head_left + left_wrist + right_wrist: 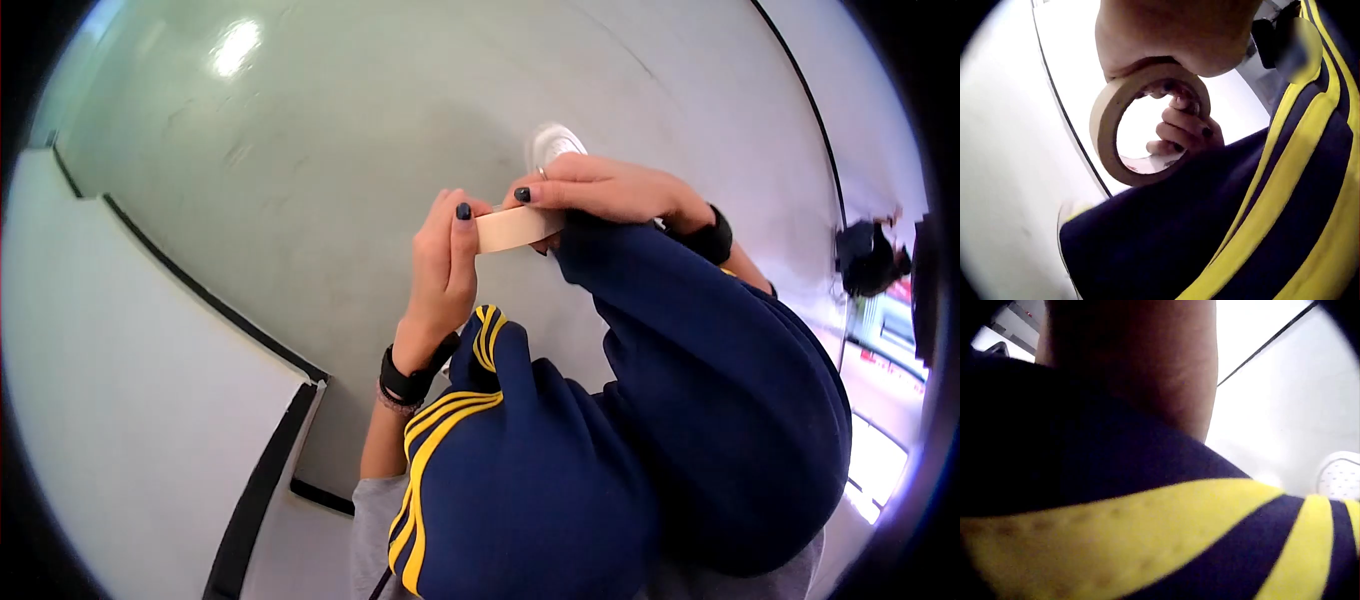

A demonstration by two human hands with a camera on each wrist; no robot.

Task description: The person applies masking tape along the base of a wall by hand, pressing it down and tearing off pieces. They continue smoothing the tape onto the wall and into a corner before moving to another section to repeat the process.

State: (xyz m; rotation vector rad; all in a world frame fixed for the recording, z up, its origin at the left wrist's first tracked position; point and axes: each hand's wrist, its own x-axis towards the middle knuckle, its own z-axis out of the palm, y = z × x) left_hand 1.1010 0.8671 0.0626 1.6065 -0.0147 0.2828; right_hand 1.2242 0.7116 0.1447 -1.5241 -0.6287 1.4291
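Observation:
A roll of cream masking tape [515, 230] is between my two hands, out past my knees. In the head view my left hand [443, 255] grips its left side, thumb with a dark nail laid on the outer face. My right hand [605, 190] holds the other side, its thumb along the upper edge. The left wrist view shows the roll of tape [1107, 125] as an open ring under the heel of my left hand [1172, 31], with curled fingers [1182, 128] visible through and beside it. In the right wrist view, trousers hide the right fingers and the tape.
Navy trousers [700, 400] with yellow stripes cover my bent legs just below the hands. A white shoe [557, 145] is on the grey floor [330, 130] beyond. A white panel with a dark edge [150, 330] stands at the left. Another person [870, 258] appears far right.

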